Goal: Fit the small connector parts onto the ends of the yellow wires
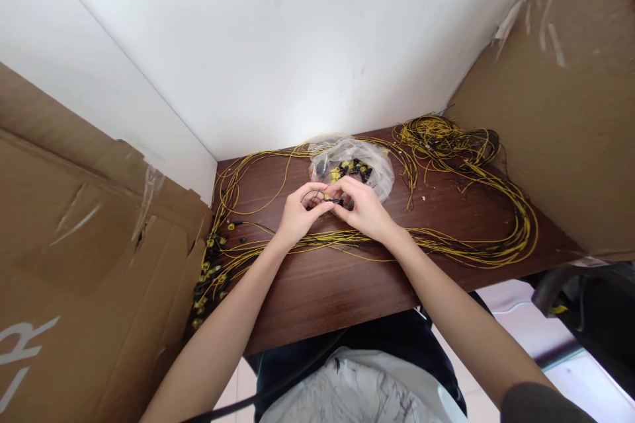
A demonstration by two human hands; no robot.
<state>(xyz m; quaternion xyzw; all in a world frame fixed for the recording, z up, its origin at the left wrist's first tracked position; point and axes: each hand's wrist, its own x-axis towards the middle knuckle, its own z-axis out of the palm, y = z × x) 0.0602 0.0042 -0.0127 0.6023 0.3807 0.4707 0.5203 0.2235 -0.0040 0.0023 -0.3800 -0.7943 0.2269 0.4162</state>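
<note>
Yellow-and-black connector (328, 197) is held by pinched fingers (321, 209) of left hand (299, 213) and right hand (366, 207), seemingly being fitted, with steady alignment called for.

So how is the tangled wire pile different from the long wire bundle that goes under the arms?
The tangled wire pile is heaped in messy loops, while the long wire bundle has strands mostly side by side. The tangled wire pile sits at the back right of the brown table; the long wire bundle stretches across nearer the front. Both have yellow and black wires and lie on that table.
</note>
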